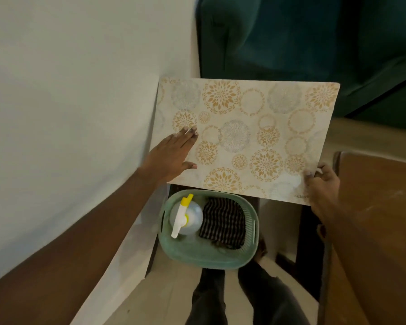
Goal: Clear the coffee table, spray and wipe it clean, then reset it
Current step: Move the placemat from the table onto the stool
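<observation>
I have the placemat (pixel 244 137) dead centre, a cream rectangle printed with gold and grey floral roundels, lying broadly flat and facing up at me, its right end a little nearer than its left. It sits between the wall and the coffee table, with its near edge overlapping the far rim of a basket. From here I cannot tell whether anything underneath is bearing it.

The left hand (pixel 171 158) lies flat on the mat's left edge, fingers straight and together, thumb spread out toward me, so it is pressing rather than grasping. The right hand (pixel 321 188) has the near right corner. The thumb is on top beside some small printed lettering, the other fingers wrap round the edge, and that is a firm pinch on the mat.

Just below the mat is the green plastic basket (pixel 211 256), oval, with slotted walls. Inside it, on the left, stands a clear spray bottle (pixel 185 214) with a white trigger and yellow nozzle. Touching it on the right is a folded black-and-white striped cloth (pixel 224 221).

Out to the right I see the brown wooden coffee table (pixel 380 207), its top streaked with pale dusty marks, and the right forearm crosses its corner. Beyond the mat is a dark teal sofa (pixel 314 43). The white wall (pixel 68 90) fills the left side. At the bottom are the person's legs (pixel 244 296) in dark trousers, standing on a pale floor (pixel 164 289).
</observation>
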Tool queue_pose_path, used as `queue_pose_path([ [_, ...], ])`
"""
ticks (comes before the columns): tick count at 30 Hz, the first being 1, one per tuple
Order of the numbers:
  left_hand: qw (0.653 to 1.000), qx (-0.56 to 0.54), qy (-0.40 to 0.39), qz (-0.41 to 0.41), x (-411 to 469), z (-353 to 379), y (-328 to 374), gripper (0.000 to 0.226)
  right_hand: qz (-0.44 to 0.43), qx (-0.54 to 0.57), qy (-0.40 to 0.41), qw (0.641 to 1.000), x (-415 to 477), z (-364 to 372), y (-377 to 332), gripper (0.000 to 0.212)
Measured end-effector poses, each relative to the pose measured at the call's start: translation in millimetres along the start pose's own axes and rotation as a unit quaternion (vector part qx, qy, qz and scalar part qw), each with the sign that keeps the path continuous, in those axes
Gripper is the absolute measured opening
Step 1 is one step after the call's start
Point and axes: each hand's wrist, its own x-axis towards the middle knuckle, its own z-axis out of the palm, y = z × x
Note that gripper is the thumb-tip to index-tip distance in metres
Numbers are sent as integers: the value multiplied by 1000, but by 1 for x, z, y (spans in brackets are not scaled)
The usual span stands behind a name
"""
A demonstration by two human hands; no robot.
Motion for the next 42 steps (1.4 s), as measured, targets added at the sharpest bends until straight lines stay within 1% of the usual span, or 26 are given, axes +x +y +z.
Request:
queue_pose_path([
  [5, 998, 11, -52, 30, 34, 69, -28, 83, 9, -16, 12, 1000, 29, 29, 61, 8],
  [10, 995, -22, -90, 41, 43, 127, -46, 88, 27, -13, 8, 1000, 49, 47, 101, 20],
  [13, 994, -56, -86, 36, 41, 148, -53, 89, 26, -24, -1, 999, 57, 53, 110, 20],
  [18, 991, -108, -74, 30, 33, 161, -50, 94, 37, -38, -13, 998, 61, 52, 111, 21],
  [22, 992, -112, -61, 17, 20, 168, -44, 92, 45, -46, -22, 998, 60, 52, 103, 22],
  [29, 989, -124, -77, 11, -1, 177, -41, 93, 56, -69, -36, 995, 44, 45, 107, 20],
  [32, 990, -121, -71, 7, -8, 180, -41, 90, 57, -65, -39, 995, 37, 42, 114, 12],
  [33, 990, -120, -68, 8, -10, 181, -41, 88, 56, -66, -41, 995, 35, 41, 117, 12],
  [36, 991, -119, -63, 8, -17, 183, -39, 80, 60, -62, -48, 995, 30, 38, 125, 16],
  [39, 992, -111, -58, 12, -22, 181, -37, 77, 60, -67, -59, 994, 27, 35, 129, 22],
  [42, 991, -114, -66, 8, -22, 176, -36, 76, 49, -127, -41, 990, 27, 34, 129, 38],
])
